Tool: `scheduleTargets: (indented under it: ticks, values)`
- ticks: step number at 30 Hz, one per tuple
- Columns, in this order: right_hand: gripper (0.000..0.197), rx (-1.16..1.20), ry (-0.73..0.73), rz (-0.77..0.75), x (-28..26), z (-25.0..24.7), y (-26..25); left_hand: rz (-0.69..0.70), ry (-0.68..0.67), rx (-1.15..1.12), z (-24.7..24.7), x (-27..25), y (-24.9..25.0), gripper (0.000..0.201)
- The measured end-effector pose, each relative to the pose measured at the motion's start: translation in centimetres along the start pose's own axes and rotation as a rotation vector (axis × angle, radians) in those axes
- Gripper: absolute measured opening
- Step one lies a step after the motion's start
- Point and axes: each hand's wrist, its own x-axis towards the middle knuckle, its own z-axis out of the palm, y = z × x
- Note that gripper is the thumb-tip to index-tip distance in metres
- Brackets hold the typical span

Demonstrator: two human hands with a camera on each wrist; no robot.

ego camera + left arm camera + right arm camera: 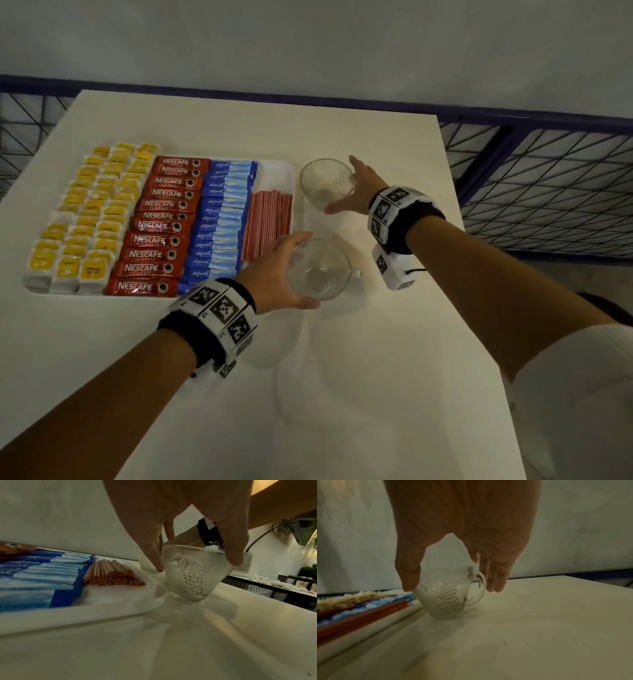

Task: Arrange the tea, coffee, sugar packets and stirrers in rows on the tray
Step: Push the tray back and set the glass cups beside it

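Note:
A white tray (287,170) lies at the left of the table. It carries rows of yellow tea packets (92,212), red Nescafe sachets (161,226), blue sugar packets (219,222) and red stirrers (267,226). Two clear glass cups stand just right of the tray. My left hand (310,270) grips the near cup (192,577) from above, fingers on one side of the rim and thumb on the other. My right hand (339,185) straddles the far cup (447,595) with straight fingers beside its handle; I see no firm grip.
The white table (376,377) ends close behind the far cup and at the right. A blue-framed wire mesh (548,178) runs beyond those edges. Bare tabletop stretches toward me from the cups.

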Motion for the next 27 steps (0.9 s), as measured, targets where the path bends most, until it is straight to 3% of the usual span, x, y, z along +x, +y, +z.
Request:
scheduleTargets:
  ticks: [4,7,9,12,15,20,27]
  values:
    - [0.077,0.218,0.164,-0.03,-2.8,0.3,1.8,0.005,0.018,-0.012,-0.2,0.4,0.0,0.105]
    - [0.045,0.367,0.111,-0.035,-5.7,2.1,3.4,0.005,0.1,-0.05,0.0,0.8,0.0,0.103]
    - [0.035,0.416,0.051,-0.013,-7.1,3.4,4.4,-0.02,0.172,-0.106,0.2,1.0,0.0,0.1]
    - [0.032,0.5,0.031,0.055,-8.5,5.2,5.3,-0.08,0.217,-0.196,0.4,1.1,0.2,0.091]
    - [0.027,0.553,0.113,0.067,-9.3,6.1,5.4,-0.117,0.209,-0.276,0.7,0.8,0.6,0.083]
    - [0.024,0.541,0.157,0.093,-8.8,6.0,4.9,-0.124,0.208,-0.27,0.2,0.0,1.4,0.067]
    - [0.03,0.561,0.123,0.133,-8.2,5.5,4.8,-0.167,0.201,-0.265,-0.3,-0.4,1.8,0.067]
